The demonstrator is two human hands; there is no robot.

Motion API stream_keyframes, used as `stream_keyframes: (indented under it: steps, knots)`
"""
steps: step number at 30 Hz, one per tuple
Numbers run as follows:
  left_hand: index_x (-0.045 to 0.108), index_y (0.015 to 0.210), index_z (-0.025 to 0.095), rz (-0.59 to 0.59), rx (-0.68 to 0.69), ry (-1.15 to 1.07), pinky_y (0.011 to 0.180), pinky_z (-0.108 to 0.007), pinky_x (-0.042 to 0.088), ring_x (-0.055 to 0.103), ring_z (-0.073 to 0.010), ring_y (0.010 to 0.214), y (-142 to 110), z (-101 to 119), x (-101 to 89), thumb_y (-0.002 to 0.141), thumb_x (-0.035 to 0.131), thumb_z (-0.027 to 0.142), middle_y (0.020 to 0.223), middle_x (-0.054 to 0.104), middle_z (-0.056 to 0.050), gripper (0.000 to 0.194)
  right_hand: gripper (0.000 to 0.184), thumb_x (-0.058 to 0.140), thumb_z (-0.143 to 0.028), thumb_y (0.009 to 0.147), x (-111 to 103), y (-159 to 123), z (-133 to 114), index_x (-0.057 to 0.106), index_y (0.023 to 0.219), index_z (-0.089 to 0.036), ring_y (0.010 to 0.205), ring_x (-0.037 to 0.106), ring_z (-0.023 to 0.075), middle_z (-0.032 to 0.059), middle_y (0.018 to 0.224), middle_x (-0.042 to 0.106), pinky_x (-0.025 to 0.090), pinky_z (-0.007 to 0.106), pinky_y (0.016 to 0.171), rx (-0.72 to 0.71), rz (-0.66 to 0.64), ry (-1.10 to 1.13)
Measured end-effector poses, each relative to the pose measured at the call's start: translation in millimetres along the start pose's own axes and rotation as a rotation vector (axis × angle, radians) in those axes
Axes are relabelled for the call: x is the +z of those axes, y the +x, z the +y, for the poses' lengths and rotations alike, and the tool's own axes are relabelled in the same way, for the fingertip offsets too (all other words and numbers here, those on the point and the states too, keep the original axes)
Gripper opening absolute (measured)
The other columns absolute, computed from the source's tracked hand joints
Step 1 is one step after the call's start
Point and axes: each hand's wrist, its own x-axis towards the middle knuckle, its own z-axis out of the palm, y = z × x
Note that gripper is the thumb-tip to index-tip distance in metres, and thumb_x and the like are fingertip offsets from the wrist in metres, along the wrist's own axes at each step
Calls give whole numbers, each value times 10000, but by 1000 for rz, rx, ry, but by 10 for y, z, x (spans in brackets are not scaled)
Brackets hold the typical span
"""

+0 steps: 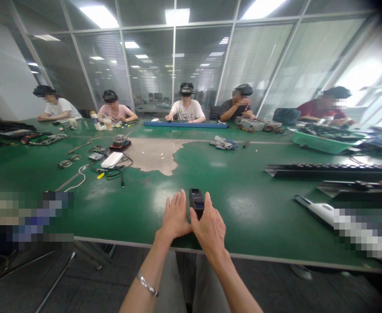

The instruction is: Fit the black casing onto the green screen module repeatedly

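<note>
A small black device [196,201] with a tiny screen stands on the green table [230,174] near its front edge. My right hand [208,224] is closed around its lower part, thumb on the left side. My left hand [175,216] lies flat on the table just left of it, fingers stretched forward and together, touching my right thumb. A silver bracelet sits on my left wrist.
A white box with black cables [111,161] and small parts lie at the left middle. A black keyboard [330,170] and a white tool [317,210] lie at the right. Several people sit along the far side with a blue strip [186,124] before them.
</note>
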Motion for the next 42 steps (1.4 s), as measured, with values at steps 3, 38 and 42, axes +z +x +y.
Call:
stream_keyframes:
  steps: [3, 38, 42]
  knots:
    - [-50, 1537, 53, 16, 14, -6, 1200, -515, 27, 107, -316, 1488, -6, 5, 4, 801, 450, 507, 1616, 147, -159, 999, 718, 496, -375, 905, 70, -57, 59, 242, 1499, -60, 967, 639, 297, 182, 1136, 676, 473, 387, 827, 4, 6, 6]
    - [-82, 1539, 123, -15, -7, 19, 1199, -537, 31, 66, -349, 1489, 6, 49, -19, 583, 592, 861, 1620, 91, -177, 1383, 728, 480, -474, 896, -46, 201, 547, 321, 1478, -69, 1204, 559, 332, 219, 1417, 507, 452, 474, 993, 171, 122, 321]
    - [-58, 1538, 104, -16, 3, 23, 1199, -535, 42, 73, -351, 1488, 3, 51, -33, 595, 581, 869, 1615, 100, -192, 1372, 729, 475, -459, 893, 22, 177, 628, 306, 1485, -68, 1186, 567, 326, 221, 1386, 531, 459, 468, 973, 168, 112, 290]
